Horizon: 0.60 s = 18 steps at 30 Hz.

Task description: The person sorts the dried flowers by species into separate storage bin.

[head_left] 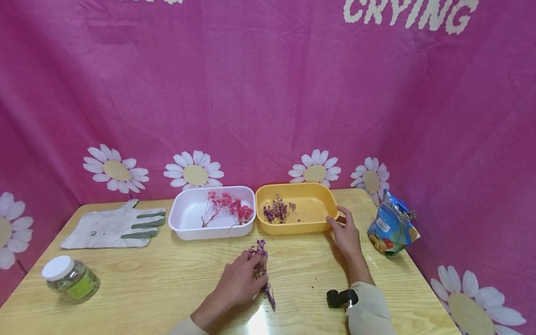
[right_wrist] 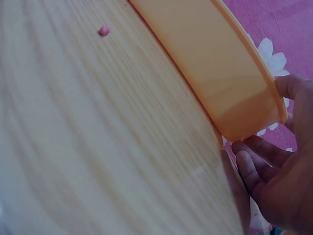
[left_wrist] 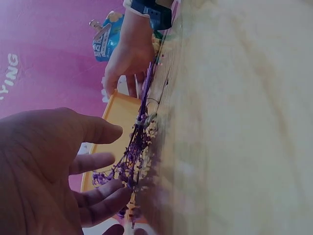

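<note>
A tied bunch of dried purple flowers (head_left: 268,293) lies on the wooden table, its heads pointing toward the tubs. Over it is my left hand (head_left: 240,279); in the left wrist view the thumb and fingers stand apart, fingertips beside the flower heads (left_wrist: 129,169). At its right end, my right hand (head_left: 345,232) holds the yellow tub (head_left: 314,228), thumb at the rim and fingers against the end wall. Loose purple sprigs (head_left: 277,210) lie in the left part of that tub. Alongside, a white tub (head_left: 184,223) contains pink dried flowers (head_left: 226,204).
A white glove with green fingers (head_left: 109,228) lies at the back left, with a white-lidded jar (head_left: 75,279) in front of it. Near the right edge stands a blue snack bag (head_left: 389,228). A pink curtain (head_left: 251,93) hangs behind. Small crumbs dot the table.
</note>
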Motion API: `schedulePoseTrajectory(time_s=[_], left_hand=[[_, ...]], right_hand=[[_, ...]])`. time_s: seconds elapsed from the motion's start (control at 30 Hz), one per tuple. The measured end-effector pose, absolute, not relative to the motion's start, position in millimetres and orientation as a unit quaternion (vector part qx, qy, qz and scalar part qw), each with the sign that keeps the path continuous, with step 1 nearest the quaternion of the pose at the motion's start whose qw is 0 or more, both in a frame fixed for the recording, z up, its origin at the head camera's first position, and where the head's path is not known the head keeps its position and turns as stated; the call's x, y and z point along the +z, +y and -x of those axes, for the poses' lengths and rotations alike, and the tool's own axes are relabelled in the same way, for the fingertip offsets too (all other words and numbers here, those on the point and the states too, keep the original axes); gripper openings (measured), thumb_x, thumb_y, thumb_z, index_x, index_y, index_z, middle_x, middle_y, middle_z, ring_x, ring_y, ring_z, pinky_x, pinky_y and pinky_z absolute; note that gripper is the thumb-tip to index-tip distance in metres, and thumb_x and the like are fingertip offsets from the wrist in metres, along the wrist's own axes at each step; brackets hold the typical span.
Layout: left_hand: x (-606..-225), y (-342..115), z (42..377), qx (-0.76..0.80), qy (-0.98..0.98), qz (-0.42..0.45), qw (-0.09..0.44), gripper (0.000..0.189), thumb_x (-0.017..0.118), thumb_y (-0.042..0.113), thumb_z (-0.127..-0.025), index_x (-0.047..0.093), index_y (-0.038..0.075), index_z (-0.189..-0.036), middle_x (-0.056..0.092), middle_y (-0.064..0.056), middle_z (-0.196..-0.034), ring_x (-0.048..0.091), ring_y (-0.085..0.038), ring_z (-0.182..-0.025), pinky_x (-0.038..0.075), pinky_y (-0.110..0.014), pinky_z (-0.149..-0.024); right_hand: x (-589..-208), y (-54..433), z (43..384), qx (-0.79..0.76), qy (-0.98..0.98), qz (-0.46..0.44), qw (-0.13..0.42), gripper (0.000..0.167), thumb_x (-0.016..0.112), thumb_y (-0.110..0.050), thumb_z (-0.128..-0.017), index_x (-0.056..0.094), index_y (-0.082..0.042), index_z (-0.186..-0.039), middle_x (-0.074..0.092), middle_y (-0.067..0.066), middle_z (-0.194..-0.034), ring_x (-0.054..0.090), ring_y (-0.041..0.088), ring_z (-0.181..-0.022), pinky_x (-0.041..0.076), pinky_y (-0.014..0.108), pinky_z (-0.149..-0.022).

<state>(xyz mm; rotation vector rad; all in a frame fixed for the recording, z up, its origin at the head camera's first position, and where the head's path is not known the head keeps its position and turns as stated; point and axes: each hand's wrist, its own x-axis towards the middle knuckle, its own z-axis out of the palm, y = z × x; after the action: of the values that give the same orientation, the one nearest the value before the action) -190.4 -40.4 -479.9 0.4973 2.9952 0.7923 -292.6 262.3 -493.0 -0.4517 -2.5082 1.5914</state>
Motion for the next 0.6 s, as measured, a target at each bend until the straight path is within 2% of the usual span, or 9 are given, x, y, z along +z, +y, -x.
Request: schedulePoseTrajectory(time_s=[0.2, 0.37, 0.6], left_hand=[[-478.3, -34.7, 187.1, 0.246, 0.962, -0.121, -0.007, 0.043, 0.07, 0.041, -0.079, 0.059, 0.02, -0.115, 0.062, -0.003, -0.104, 0.059, -0.021, -0.092, 0.044, -0.042, -0.077], [-477.8, -32.1, 183.5, 0.219, 0.971, -0.097, 0.006, 0.057, 0.074, 0.049, -0.072, 0.056, 0.015, -0.114, 0.07, -0.007, -0.092, 0.063, -0.024, -0.08, 0.042, -0.041, -0.071], [-478.7, -33.3, 184.6, 0.2, 0.975, -0.096, 0.016, 0.061, 0.072, 0.038, -0.07, 0.051, 0.012, -0.121, 0.067, -0.007, -0.078, 0.059, -0.024, -0.067, 0.04, -0.04, -0.065]], right_hand=[[-493.4, 263.7, 292.6, 0.527, -0.834, 0.143, 0.077, 0.059, 0.054, -0.042, -0.096, 0.031, -0.026, -0.148, 0.052, 0.016, -0.133, 0.053, 0.034, -0.119, 0.041, 0.043, -0.102], [-494.3, 263.5, 292.4, 0.53, -0.832, 0.141, 0.079, 0.058, 0.055, -0.041, -0.096, 0.033, -0.026, -0.147, 0.053, 0.016, -0.132, 0.054, 0.034, -0.119, 0.041, 0.043, -0.101], [-492.2, 262.7, 291.1, 0.529, -0.833, 0.145, 0.07, 0.06, 0.054, -0.044, -0.095, 0.032, -0.026, -0.148, 0.051, 0.015, -0.134, 0.053, 0.033, -0.119, 0.041, 0.042, -0.101]])
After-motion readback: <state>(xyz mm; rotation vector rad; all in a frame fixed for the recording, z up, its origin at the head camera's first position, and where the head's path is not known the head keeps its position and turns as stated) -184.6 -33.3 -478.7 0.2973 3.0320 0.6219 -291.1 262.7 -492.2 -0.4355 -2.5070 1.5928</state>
